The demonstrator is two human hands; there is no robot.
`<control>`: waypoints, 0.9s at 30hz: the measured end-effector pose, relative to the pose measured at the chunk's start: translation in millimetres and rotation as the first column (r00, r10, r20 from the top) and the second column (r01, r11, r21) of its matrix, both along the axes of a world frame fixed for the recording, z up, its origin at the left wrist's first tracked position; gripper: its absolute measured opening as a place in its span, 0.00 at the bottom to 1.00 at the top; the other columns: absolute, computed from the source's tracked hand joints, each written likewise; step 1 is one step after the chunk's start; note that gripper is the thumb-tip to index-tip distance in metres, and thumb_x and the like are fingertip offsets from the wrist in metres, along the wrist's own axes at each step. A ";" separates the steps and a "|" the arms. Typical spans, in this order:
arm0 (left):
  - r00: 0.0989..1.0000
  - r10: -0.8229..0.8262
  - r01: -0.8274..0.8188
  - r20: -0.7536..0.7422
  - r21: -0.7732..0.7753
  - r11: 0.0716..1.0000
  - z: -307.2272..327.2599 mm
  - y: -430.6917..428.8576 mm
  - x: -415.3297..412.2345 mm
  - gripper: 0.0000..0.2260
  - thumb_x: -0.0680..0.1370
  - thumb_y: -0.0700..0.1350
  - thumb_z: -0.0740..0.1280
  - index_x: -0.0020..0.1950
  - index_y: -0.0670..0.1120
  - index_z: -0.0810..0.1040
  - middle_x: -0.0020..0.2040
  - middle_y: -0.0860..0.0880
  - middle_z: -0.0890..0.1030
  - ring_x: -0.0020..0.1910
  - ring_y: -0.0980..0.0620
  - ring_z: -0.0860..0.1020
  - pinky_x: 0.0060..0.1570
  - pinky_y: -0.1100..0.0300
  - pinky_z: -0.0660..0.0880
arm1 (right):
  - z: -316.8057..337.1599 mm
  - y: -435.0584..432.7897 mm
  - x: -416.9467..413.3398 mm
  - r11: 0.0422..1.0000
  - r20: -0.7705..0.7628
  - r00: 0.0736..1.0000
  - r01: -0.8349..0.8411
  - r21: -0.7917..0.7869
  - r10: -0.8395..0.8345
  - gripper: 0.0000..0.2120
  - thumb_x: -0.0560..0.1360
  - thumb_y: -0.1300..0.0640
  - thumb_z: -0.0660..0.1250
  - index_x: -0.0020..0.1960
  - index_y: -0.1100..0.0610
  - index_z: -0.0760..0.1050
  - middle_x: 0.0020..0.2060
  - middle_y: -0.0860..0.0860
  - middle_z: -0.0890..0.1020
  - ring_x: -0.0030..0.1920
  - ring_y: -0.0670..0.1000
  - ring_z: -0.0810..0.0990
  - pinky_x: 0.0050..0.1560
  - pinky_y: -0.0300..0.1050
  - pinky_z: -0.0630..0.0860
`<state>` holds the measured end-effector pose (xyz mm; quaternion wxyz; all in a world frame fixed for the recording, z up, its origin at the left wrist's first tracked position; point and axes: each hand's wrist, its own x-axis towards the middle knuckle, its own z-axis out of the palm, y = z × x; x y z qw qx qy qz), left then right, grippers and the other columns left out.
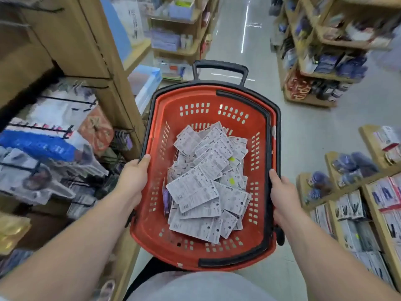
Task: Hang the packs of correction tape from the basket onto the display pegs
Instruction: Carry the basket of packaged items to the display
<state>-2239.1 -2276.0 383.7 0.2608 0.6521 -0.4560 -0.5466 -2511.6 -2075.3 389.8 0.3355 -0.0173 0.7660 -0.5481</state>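
The aisle floor (314,137) runs toward 12 o'clock, with a wooden shelf (82,40) at 9 o'clock and other shelves at 3 o'clock. In the centre is the red basket (195,96), held in the air above the floor. The packs (206,181) lie inside it in a loose heap, mostly back side up and turned in many directions. The left hand (132,179) is clamped on the basket rim at 9 o'clock, and the right hand (282,192) is clamped on the rim at 3 o'clock. The black pegs (65,101) stick out from the shelf at 10 o'clock, and some already carry goods.

I think the main risk is that no hand is free. If one hand lets go to pick a pack, the basket can tip and the heap can slide out. Also, one pack may drag others, or go on a wrong peg.
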 end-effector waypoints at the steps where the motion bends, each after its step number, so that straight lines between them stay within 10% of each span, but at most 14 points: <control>1: 1.000 -0.012 0.012 -0.006 0.007 1.000 -0.1 -26.5 -7.7 0.20 0.85 0.58 0.64 0.53 0.42 0.83 0.49 0.41 0.87 0.49 0.38 0.86 0.56 0.39 0.82 | 1.6 -22.5 -5.4 1.000 0.000 1.000 0.014 0.005 -0.014 0.17 0.83 0.44 0.63 0.51 0.57 0.78 0.47 0.58 0.86 0.49 0.62 0.86 0.54 0.64 0.82; 20: 0.981 0.016 -0.019 0.193 0.013 1.000 -38.7 -314.7 -133.5 0.25 0.81 0.62 0.65 0.63 0.41 0.81 0.54 0.43 0.86 0.52 0.39 0.84 0.58 0.41 0.82 | -57.2 -297.5 -131.0 0.998 0.212 0.977 -0.037 0.046 0.027 0.21 0.83 0.43 0.63 0.57 0.61 0.79 0.49 0.59 0.87 0.48 0.61 0.87 0.53 0.65 0.83; 27: 0.967 0.066 -0.083 0.247 0.058 0.995 -60.7 -350.4 -154.8 0.16 0.85 0.54 0.65 0.53 0.42 0.83 0.44 0.45 0.85 0.42 0.43 0.84 0.42 0.55 0.80 | -91.0 -338.3 -158.9 0.990 0.312 0.947 -0.112 0.085 0.080 0.24 0.81 0.40 0.64 0.60 0.61 0.78 0.53 0.62 0.85 0.54 0.64 0.86 0.56 0.69 0.81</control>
